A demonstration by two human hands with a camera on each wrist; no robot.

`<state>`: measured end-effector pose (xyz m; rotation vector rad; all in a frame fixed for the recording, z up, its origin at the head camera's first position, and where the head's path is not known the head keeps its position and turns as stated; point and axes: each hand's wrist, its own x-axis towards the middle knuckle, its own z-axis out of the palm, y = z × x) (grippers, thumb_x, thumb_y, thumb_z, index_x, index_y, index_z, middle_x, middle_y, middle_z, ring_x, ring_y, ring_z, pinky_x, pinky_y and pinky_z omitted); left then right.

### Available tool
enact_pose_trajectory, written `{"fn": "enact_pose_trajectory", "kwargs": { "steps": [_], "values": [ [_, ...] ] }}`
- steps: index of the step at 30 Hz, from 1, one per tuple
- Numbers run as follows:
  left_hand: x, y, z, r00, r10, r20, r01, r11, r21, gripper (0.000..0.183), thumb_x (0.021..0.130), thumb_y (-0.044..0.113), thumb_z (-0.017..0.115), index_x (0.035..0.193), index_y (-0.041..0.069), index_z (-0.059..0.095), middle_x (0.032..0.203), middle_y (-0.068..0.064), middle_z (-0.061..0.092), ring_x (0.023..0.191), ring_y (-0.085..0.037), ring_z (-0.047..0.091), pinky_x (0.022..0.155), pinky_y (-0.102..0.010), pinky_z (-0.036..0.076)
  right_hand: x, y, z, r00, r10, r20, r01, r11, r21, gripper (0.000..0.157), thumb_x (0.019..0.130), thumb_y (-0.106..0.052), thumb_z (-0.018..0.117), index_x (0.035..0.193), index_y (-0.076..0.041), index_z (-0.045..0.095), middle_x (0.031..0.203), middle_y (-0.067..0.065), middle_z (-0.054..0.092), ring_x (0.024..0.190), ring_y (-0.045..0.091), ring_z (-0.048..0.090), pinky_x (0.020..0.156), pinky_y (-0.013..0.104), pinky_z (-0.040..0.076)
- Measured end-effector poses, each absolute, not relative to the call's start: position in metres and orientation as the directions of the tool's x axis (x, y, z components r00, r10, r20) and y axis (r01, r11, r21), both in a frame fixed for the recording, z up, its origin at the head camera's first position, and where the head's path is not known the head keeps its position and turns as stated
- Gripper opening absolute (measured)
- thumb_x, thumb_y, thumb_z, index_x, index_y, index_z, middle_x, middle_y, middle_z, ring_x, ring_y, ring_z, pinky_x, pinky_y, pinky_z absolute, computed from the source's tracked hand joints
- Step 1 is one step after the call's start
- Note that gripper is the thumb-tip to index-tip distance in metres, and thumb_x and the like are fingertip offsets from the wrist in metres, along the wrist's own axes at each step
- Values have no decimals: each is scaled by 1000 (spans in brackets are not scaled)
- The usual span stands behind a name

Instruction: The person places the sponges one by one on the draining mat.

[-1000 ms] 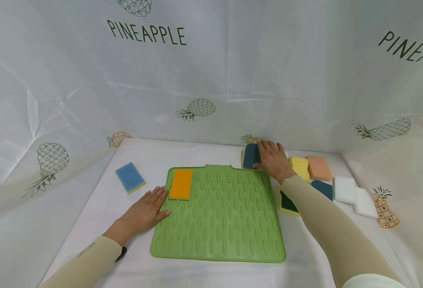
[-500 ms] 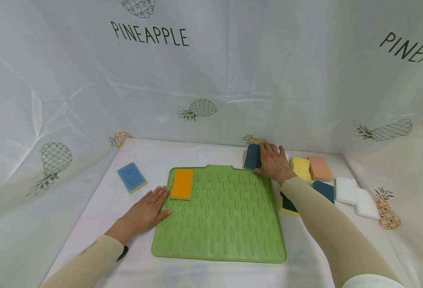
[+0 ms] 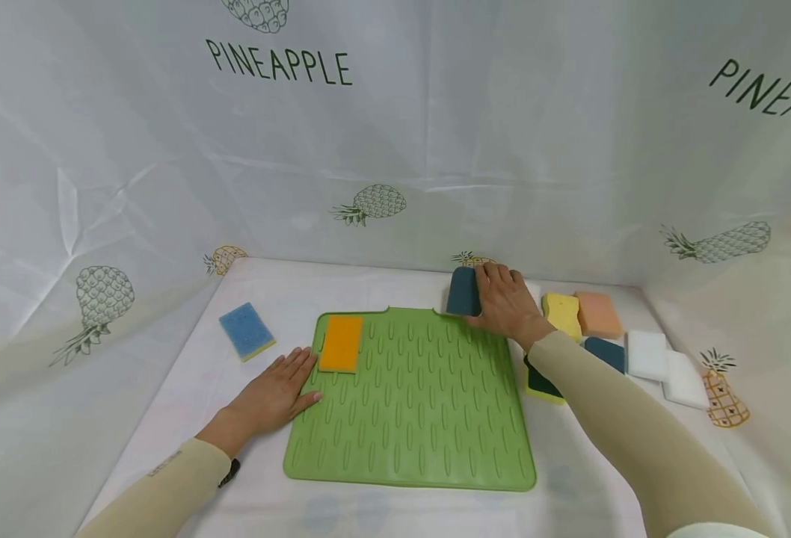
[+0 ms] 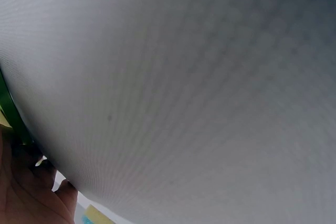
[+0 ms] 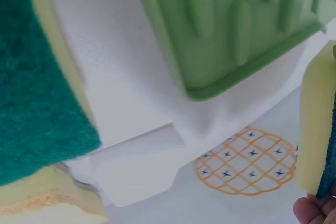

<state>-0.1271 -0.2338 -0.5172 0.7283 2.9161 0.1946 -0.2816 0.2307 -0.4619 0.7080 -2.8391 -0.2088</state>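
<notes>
My right hand [image 3: 505,300] grips a scouring sponge [image 3: 463,291] at the back edge of the green ridged mat [image 3: 409,418]. Its dark blue face shows in the head view; the right wrist view shows the pale yellow foam side of the same sponge [image 5: 315,124], with fingertips [image 5: 307,211] at its lower end. On the mat's left edge rests my left hand [image 3: 271,396], flat, fingers straight and thumb over the mat. Just beyond those fingers, an orange sponge [image 3: 340,344] lies in the mat's back left corner.
A blue sponge [image 3: 247,331] lies left of the mat. To the right are a yellow sponge [image 3: 561,315], a peach sponge [image 3: 598,314], a dark blue one [image 3: 605,354], a dark green one [image 3: 540,381] and two white pads [image 3: 646,355]. A pineapple-print sheet [image 3: 537,149] rises behind.
My right hand has shifted slightly left with the dark blue scouring sponge. The left hand stays on the mat's edge.
</notes>
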Motion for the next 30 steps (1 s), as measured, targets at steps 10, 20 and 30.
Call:
{"fn": "enact_pose_trajectory", "kwargs": {
  "steps": [10,20,30],
  "values": [
    [-129,-234,-518,-872,483,-85,466,870,161,80,109,52,52,163,-4,33,169,-25,31,158,-44,30,127,-62,28,-269,220,-455,-816,-543,197,-501,836,225,116,79,-68,82,156,6,37,149,29,46,136,47,48,108,63,46],
    [-129,-234,-519,-873,479,-89,463,873,153,81,109,52,52,163,-4,33,170,-25,31,158,-43,30,127,-61,28,-261,208,-456,-807,-560,190,-520,825,223,116,79,-68,81,157,5,37,154,27,46,140,45,48,113,63,43],
    [-128,-232,-516,-875,475,-94,456,874,169,79,109,50,53,163,-4,33,169,-25,32,158,-44,30,127,-61,28,-247,182,-458,-791,-588,168,-561,807,182,113,80,-71,79,157,3,41,152,24,50,138,41,51,110,59,46]
  ]
}}
